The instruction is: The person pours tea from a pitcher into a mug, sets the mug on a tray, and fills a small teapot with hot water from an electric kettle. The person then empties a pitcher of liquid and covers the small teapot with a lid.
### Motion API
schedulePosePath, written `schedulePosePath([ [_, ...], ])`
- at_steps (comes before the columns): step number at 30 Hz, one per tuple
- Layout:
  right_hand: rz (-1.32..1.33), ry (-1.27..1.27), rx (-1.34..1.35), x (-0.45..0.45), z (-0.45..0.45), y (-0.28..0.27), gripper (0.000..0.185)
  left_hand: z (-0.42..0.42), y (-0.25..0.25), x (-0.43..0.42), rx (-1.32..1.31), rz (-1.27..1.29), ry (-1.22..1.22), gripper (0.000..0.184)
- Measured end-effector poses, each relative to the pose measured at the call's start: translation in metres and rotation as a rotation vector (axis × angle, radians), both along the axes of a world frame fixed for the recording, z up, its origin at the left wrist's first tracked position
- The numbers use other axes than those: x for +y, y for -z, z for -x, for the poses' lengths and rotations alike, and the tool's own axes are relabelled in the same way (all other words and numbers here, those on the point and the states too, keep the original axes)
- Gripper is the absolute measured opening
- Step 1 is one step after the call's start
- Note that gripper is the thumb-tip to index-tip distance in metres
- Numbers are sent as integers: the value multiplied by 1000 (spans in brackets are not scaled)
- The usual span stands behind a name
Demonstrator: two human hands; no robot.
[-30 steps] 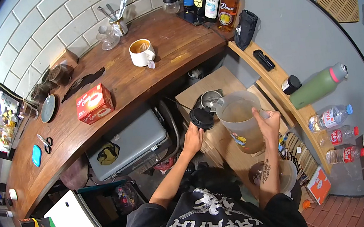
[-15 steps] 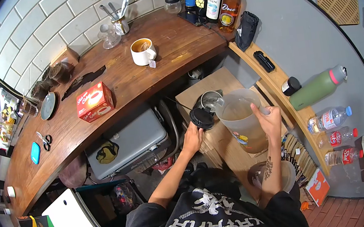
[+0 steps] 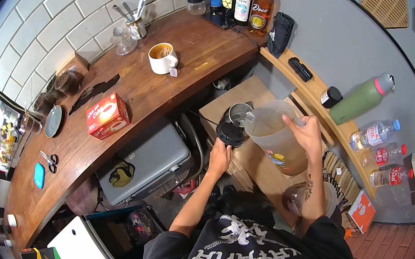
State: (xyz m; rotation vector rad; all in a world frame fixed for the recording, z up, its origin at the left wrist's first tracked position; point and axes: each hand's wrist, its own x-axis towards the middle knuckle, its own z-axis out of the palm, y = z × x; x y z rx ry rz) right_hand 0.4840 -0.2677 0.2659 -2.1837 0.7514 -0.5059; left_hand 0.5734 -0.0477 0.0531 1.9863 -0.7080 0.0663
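We find the right hand [image 3: 307, 135] closed on the jug [image 3: 277, 146], apparently steadying it beside the pot [image 3: 241, 112], the left hand [image 3: 219, 157] clasping a lid [image 3: 229, 134], presumably clear of the pot's mouth

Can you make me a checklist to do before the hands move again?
1. Right hand has the big cloudy pitcher by its handle: ok.
2. Left hand has hold of the black lid-like piece: ok.
3. Metal container is uncovered: ok, its opening shows.
4. Pitcher's spout is touching the metal container: cannot tell; they overlap from this view.
5. There's enough liquid in the pitcher: cannot tell; its wall is too cloudy.
6. White mug is away from both hands: ok, it's up on the wooden counter.
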Motion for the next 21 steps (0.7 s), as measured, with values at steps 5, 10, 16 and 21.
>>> schedulePosePath([
  [5,64,4,77,0,-1,-7,54,0,-3,1,32,6,27,41],
  [10,113,3,72,-4,-3,-5,57,-1,1,0,-17,26,14,39],
  [16,157,-6,102,-5,-6,-10,58,0,0,0,-22,25,11,34],
  [21,168,-21,94,-8,-8,-7,60,0,-2,0,-28,45,8,34],
])
